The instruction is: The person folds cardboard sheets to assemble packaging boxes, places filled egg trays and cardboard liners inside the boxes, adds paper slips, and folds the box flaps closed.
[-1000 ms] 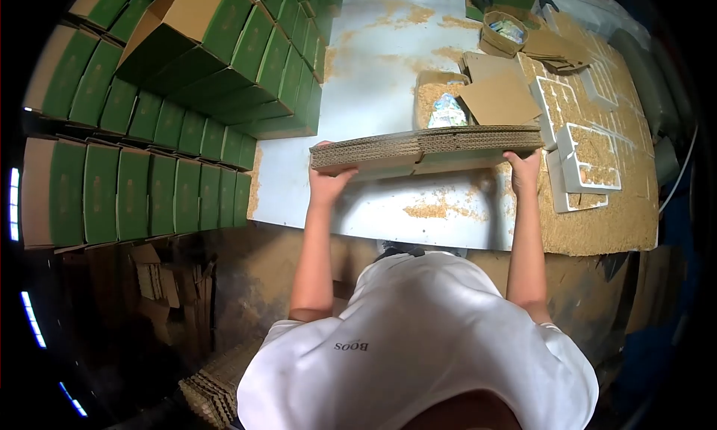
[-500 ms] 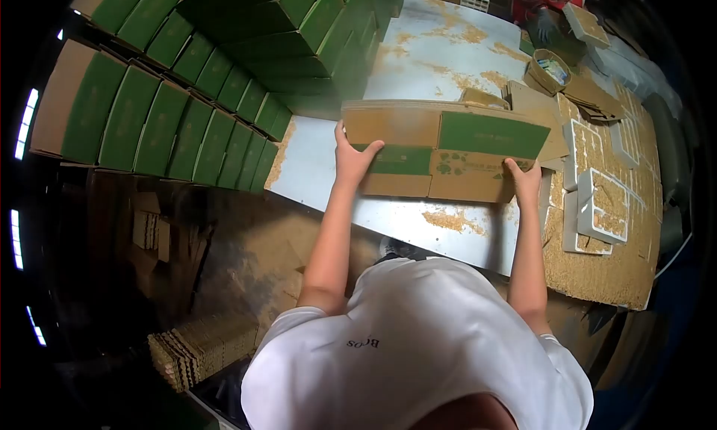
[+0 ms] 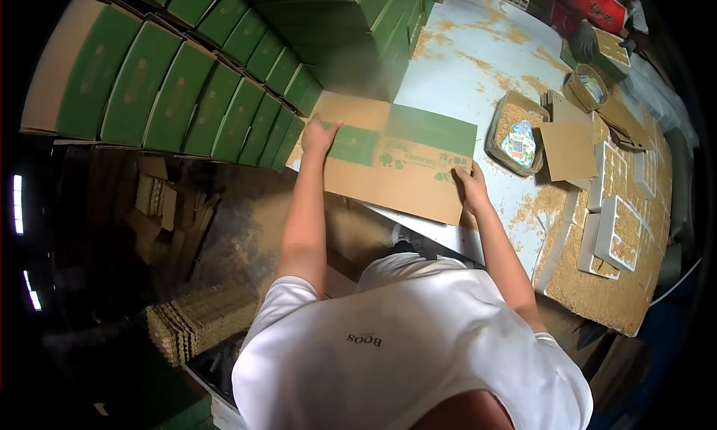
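A brown and green printed cardboard carton (image 3: 403, 160) lies between my hands at the near left corner of the white table. With the thumb on top, my left hand (image 3: 320, 137) grips its left edge. My right hand (image 3: 472, 187) grips the lower right edge, thumb over the printed face and fingers partly hidden beneath. The face is turned up towards me. How deep the carton is, I cannot tell.
Green cartons (image 3: 160, 83) are stacked at the left. On the white table (image 3: 485, 57) are scattered shavings and a basket (image 3: 515, 131) with printed packets. White foam trays (image 3: 618, 232) stand right. A co-worker's gloved hand (image 3: 586, 42) is at the far right. Egg trays (image 3: 202, 318) lie lower left.
The carton has moved left and tipped flatter, showing more of its printed face. Both hands keep their hold. The basket behind it has come into view.
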A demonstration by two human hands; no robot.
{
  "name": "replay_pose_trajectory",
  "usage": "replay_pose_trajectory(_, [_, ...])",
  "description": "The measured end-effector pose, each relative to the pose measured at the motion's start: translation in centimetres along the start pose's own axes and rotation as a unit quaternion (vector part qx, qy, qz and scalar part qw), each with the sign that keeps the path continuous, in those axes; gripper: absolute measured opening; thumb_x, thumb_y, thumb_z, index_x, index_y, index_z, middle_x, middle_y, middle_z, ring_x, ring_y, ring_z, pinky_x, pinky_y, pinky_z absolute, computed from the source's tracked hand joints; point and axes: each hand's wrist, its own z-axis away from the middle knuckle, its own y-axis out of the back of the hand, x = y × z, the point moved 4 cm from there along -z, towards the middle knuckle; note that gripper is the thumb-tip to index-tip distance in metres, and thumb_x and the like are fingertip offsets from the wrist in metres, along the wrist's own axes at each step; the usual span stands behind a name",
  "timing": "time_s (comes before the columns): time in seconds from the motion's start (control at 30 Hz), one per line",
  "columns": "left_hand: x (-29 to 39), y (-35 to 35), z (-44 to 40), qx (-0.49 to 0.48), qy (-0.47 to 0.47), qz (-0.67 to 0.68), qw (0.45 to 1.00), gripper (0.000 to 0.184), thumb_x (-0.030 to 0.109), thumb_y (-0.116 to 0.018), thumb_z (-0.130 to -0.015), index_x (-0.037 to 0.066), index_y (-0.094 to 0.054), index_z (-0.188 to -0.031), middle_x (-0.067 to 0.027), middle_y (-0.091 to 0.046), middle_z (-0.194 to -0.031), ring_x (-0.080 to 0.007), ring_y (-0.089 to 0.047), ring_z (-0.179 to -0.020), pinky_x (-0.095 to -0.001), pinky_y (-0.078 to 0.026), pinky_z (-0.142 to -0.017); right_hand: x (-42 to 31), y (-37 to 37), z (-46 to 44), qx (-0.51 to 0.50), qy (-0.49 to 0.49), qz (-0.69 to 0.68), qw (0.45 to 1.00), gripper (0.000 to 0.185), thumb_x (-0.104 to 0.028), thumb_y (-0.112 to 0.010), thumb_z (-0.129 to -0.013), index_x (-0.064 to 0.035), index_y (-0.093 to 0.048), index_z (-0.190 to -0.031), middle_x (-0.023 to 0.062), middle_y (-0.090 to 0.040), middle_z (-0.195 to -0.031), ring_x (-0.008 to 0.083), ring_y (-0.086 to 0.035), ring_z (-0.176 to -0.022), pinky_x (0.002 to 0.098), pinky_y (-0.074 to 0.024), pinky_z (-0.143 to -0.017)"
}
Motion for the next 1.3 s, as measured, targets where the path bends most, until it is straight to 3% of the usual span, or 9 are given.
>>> replay_pose_trajectory(0.07, [-1.9, -1.2, -1.9, -0.031, 0.021, -0.057, 0.998, 0.068, 0.05, -0.074, -0.082, 0.003, -0.057, -0.127, -0.0223, -0.064, -0.125, -0.0376, -0.062, -0.116, -0.0477, -0.051, -0.095, 0.2, -3.8, 0.3, -0.046, 0.003, -0.08, 0.996, 0.051, -0.017, -0.063, -0.095, 0.0029, -0.046, -0.139, 0.0264, -0.052, -0.137, 0.0353, -0.051, -0.128, 0.0437, -0.0425, -0.107])
replay_pose_trajectory(0.13, [-2.0, -1.2, -1.3, -0.096, 0.095, -0.15, 0.979, 0.07, 0.052, -0.072, -0.083, 0.003, -0.054, -0.13, -0.0223, -0.061, -0.131, -0.0382, -0.06, -0.118, -0.048, -0.05, -0.098, -1.7, -5.1, 1.7, -0.008, -0.018, 0.422, 0.906, 0.078, -0.037, -0.068, -0.092, 0.0002, -0.034, -0.152, 0.0351, -0.027, -0.155, 0.0432, -0.031, -0.145, 0.0439, -0.0303, -0.117])
replay_pose_trajectory(0.17, [-2.8, -1.7, -0.9, -0.078, 0.112, -0.151, 0.979, 0.074, 0.053, -0.072, -0.083, 0.003, -0.051, -0.134, -0.0222, -0.06, -0.133, -0.0384, -0.06, -0.119, -0.0484, -0.05, -0.099, -0.8, -5.2, 1.5, -0.035, -0.051, 0.366, 0.929, 0.088, -0.048, -0.069, -0.087, -0.0008, -0.034, -0.153, 0.0374, -0.009, -0.159, 0.0456, -0.012, -0.151, 0.0447, -0.0199, -0.121])
replay_pose_trajectory(0.4, [-6.5, -1.6, -0.5, -0.063, 0.17, -0.14, 0.973, 0.098, 0.062, -0.068, -0.081, -0.001, -0.035, -0.148, -0.0257, -0.055, -0.138, -0.0404, -0.056, -0.125, -0.0499, -0.048, -0.102, 3.6, -6.3, 2.4, -0.004, -0.09, 0.099, 0.991, 0.056, -0.026, -0.066, -0.094, 0.0128, -0.051, -0.131, 0.0218, -0.067, -0.118, 0.0256, -0.066, -0.103, 0.0338, -0.0513, -0.093])
replay_pose_trajectory(0.57, [-4.6, -0.7, -0.3, -0.033, 0.11, -0.115, 0.987, 0.094, 0.063, -0.064, -0.084, -0.001, -0.038, -0.148, -0.0304, -0.059, -0.13, -0.0442, -0.058, -0.121, -0.0489, -0.048, -0.101, 7.0, -7.3, 0.3, -0.027, -0.093, 0.182, 0.978, 0.044, -0.035, -0.067, -0.085, 0.0009, -0.068, -0.112, 0.0235, -0.068, -0.115, 0.0375, -0.066, -0.102, 0.0431, -0.0515, -0.09])
replay_pose_trajectory(0.7, [-3.1, 1.8, 0.1, 0.03, 0.072, -0.052, 0.996, 0.084, 0.059, -0.065, -0.086, -0.003, -0.049, -0.141, -0.0277, -0.06, -0.132, -0.0434, -0.057, -0.122, -0.0476, -0.046, -0.102, -0.7, -6.6, 5.1, 0.121, -0.027, 0.313, 0.942, 0.048, -0.039, -0.071, -0.083, -0.0003, -0.068, -0.111, 0.0238, -0.067, -0.114, 0.037, -0.062, -0.111, 0.0423, -0.0486, -0.096])
replay_pose_trajectory(0.9, [4.3, 3.9, 5.8, -0.158, -0.026, 0.192, 0.968, 0.056, 0.031, -0.068, -0.095, -0.009, -0.057, -0.133, -0.0218, -0.065, -0.127, -0.0225, -0.063, -0.115, -0.0333, -0.048, -0.098, -6.4, 2.6, 10.5, 0.153, 0.123, 0.334, 0.922, 0.069, -0.044, -0.079, -0.078, 0.003, -0.06, -0.124, 0.0248, -0.063, -0.12, 0.0415, -0.057, -0.118, 0.0453, -0.0456, -0.102])
replay_pose_trajectory(1.1, [9.1, 2.6, 10.4, -0.31, 0.097, 0.34, 0.882, 0.071, 0.004, -0.069, -0.091, -0.011, -0.031, -0.149, -0.023, -0.056, -0.137, -0.0232, -0.06, -0.118, -0.0314, -0.048, -0.1, -10.4, 8.9, 17.4, 0.18, 0.04, 0.306, 0.934, 0.098, -0.034, -0.092, -0.063, -0.0011, -0.047, -0.143, 0.0246, -0.05, -0.142, 0.0355, -0.047, -0.134, 0.0435, -0.042, -0.109])
replay_pose_trajectory(1.3, [17.5, 0.6, 17.9, -0.363, 0.034, 0.377, 0.852, 0.058, -0.01, -0.058, -0.091, -0.012, -0.039, -0.145, -0.0188, -0.056, -0.138, -0.021, -0.058, -0.119, -0.0308, -0.047, -0.1, -13.4, 13.5, 22.3, 0.018, -0.018, 0.6, 0.8, 0.11, -0.04, -0.093, -0.048, -0.0144, -0.048, -0.145, 0.0217, -0.043, -0.151, 0.0539, -0.041, -0.132, 0.051, -0.0428, -0.108])
